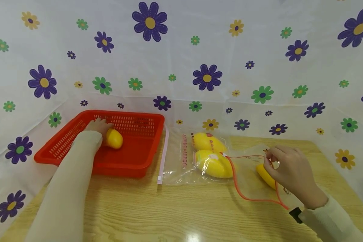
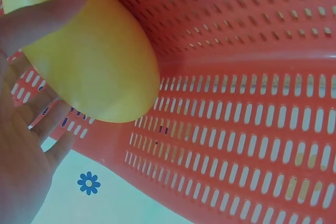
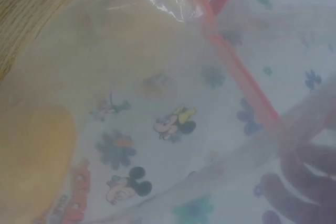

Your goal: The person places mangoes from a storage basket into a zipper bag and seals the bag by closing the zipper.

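My left hand [image 1: 98, 127] is inside the red basket [image 1: 118, 168], gripping a yellow mango [image 1: 114, 139]. In the left wrist view the thumb lies over the mango [image 2: 100, 61], with the other fingers around its far side. On the right, my right hand [image 1: 293, 171] pinches the rim of a clear zip bag [image 1: 245, 185] with a red edge, its mouth spread apart. One mango [image 1: 264, 176] lies in that bag. Close up, the right wrist view shows cartoon prints on the bag [image 3: 157, 171] and the mango [image 3: 34, 156] blurred through the film.
Between basket and red-edged bag lies another clear zip bag [image 1: 173, 168] with a pink edge, holding two mangoes [image 1: 216, 166]. Everything stands on a wooden table [image 1: 169, 215]. A white flowered cloth [image 1: 181, 50] closes off the back and sides.
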A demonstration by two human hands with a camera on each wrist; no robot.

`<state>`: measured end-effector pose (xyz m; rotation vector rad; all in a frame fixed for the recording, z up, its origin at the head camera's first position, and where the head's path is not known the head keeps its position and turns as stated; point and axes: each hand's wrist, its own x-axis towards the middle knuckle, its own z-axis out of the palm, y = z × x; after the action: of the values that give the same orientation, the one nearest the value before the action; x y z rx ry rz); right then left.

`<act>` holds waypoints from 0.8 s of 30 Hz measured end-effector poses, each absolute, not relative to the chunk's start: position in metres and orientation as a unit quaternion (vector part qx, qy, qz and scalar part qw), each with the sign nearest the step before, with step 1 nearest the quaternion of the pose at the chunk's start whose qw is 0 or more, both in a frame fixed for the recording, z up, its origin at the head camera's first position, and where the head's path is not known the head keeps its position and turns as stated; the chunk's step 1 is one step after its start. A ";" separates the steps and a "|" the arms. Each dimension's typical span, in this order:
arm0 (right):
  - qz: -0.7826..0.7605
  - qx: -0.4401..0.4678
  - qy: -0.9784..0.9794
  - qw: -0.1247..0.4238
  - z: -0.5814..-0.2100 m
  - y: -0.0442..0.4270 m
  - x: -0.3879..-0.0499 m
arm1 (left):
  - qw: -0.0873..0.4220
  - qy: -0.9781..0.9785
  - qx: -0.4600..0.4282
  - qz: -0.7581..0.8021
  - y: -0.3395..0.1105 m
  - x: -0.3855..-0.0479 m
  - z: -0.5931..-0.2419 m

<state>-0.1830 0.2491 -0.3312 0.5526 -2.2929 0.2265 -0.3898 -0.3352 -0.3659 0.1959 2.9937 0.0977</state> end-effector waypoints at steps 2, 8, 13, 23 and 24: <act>0.088 0.217 -0.895 0.379 -0.332 0.249 -0.183 | 0.058 0.996 0.065 0.013 -0.335 -0.395 -0.369; 0.089 0.214 -0.897 0.377 -0.332 0.249 -0.183 | 0.056 0.996 0.077 0.004 -0.331 -0.403 -0.373; 0.088 0.212 -0.898 0.375 -0.330 0.249 -0.183 | 0.060 0.993 0.097 -0.014 -0.319 -0.401 -0.367; 0.086 0.209 -0.899 0.374 -0.331 0.250 -0.184 | 0.096 0.993 0.074 0.014 -0.321 -0.398 -0.368; 0.086 0.209 -0.899 0.374 -0.331 0.250 -0.184 | 0.100 0.992 0.069 0.018 -0.325 -0.399 -0.370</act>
<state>-0.1838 0.2502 -0.3314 0.5348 -2.3025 0.2209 -0.3994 -0.3247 -0.3697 0.2041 2.9335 0.0547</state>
